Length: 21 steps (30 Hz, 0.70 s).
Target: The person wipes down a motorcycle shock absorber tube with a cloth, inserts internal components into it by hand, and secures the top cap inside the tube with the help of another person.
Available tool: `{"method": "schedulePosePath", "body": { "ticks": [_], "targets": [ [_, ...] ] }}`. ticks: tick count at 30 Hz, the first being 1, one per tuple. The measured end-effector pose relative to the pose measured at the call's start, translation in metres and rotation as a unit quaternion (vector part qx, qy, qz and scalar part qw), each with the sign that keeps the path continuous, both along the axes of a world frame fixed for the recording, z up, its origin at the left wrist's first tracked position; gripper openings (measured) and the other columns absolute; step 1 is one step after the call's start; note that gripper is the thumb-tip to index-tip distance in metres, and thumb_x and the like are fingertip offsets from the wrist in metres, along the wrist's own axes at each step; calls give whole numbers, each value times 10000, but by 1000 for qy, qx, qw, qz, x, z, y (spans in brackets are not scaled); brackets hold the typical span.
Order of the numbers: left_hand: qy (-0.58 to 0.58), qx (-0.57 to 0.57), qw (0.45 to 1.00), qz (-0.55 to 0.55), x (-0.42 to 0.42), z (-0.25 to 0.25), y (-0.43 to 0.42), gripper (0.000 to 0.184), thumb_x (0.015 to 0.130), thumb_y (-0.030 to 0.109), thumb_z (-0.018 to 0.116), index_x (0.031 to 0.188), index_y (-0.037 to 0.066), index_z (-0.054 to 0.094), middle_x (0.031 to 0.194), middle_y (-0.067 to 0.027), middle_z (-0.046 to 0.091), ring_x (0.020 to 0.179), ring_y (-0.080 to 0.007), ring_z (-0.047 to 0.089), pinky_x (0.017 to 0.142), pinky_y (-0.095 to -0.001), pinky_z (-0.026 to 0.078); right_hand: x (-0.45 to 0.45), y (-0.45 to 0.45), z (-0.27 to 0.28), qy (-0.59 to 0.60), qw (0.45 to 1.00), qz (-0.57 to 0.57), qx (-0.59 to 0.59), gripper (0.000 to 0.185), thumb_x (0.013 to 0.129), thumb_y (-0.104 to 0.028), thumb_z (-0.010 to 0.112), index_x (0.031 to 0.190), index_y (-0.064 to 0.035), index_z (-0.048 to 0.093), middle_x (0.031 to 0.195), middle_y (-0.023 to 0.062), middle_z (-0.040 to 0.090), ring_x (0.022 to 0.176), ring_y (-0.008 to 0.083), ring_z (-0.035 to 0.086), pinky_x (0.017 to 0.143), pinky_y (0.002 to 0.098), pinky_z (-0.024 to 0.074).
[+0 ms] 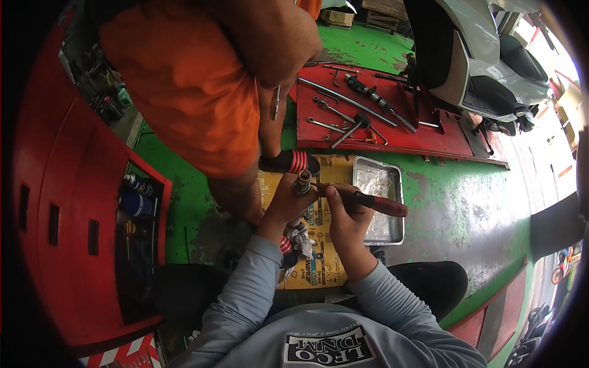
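My left hand is closed around an upright metal tube whose open top shows a coil or ring inside. In my right hand is a screwdriver with a red and black handle, pinched between thumb and fingers. Its handle points right, and the shaft runs left toward the tube's top. Fingers hide the tip, so I cannot tell whether it touches the tube. Below my hands lies a flattened yellow cardboard box. A crumpled white rag is under my left wrist.
A metal tray sits right of the cardboard. Wrenches and a hammer lie on a red lift platform beneath a white scooter. A person in orange shorts stands close at the front left, holding a metal tool. A red cabinet stands left.
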<state>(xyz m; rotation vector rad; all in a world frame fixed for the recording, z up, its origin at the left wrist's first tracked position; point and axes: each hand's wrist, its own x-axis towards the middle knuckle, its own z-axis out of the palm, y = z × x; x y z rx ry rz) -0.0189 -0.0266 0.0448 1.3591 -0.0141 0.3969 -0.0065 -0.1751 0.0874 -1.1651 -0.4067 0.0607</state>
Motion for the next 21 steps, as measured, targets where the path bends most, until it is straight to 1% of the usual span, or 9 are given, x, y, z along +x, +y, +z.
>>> {"method": "schedulePosePath", "body": {
  "ticks": [3, 5, 10, 14, 17, 21],
  "targets": [
    [-5, 7, 1000, 0, 1, -2, 1, 145, 860, 82, 761, 830, 64, 621, 664, 18, 585, 538, -54, 575, 480, -220, 457, 0, 2, 3, -5, 1000, -5, 3, 97, 958, -6, 724, 1046, 31, 708, 993, 89, 759, 910, 119, 693, 853, 260, 538],
    [-10, 14, 1000, -4, 1, 0, 2, 140, 857, 74, 758, 829, 63, 622, 666, 18, 584, 539, -53, 574, 480, -218, 459, -1, 1, 4, -9, 1000, -12, -18, 100, 958, -12, 727, 1049, 26, 710, 985, 78, 756, 897, 104, 684, 839, 251, 535],
    [-17, 18, 1000, 13, 1, 0, -1, 158, 869, 76, 753, 806, 68, 608, 659, 20, 572, 534, -49, 566, 473, -217, 458, -1, 2, 0, -9, 1000, -11, -24, 98, 959, -22, 733, 1046, 17, 712, 958, 51, 746, 869, 74, 662, 808, 231, 521],
    [-23, -1, 1000, 6, 1, 2, -2, 228, 896, 133, 778, 788, 72, 587, 650, 26, 557, 529, -43, 553, 465, -220, 453, -1, 2, -1, -6, 1000, -10, -22, 96, 959, -26, 736, 1042, 15, 714, 944, 38, 743, 845, 62, 649, 782, 218, 507],
    [-32, 12, 999, 6, 3, 0, 0, 280, 902, 182, 801, 772, 76, 576, 650, 28, 553, 530, -41, 550, 463, -217, 444, -1, 2, 0, -5, 1000, -7, -26, 96, 959, -29, 736, 1043, 13, 717, 941, 35, 742, 834, 55, 643, 768, 212, 499],
    [-34, 25, 999, 2, 3, -2, 2, 304, 895, 205, 822, 763, 80, 577, 654, 29, 556, 529, -43, 549, 465, -215, 435, -2, 3, 0, -7, 1000, -12, -28, 99, 959, -30, 737, 1048, 10, 719, 932, 35, 740, 836, 59, 645, 769, 213, 499]
  ]
}}
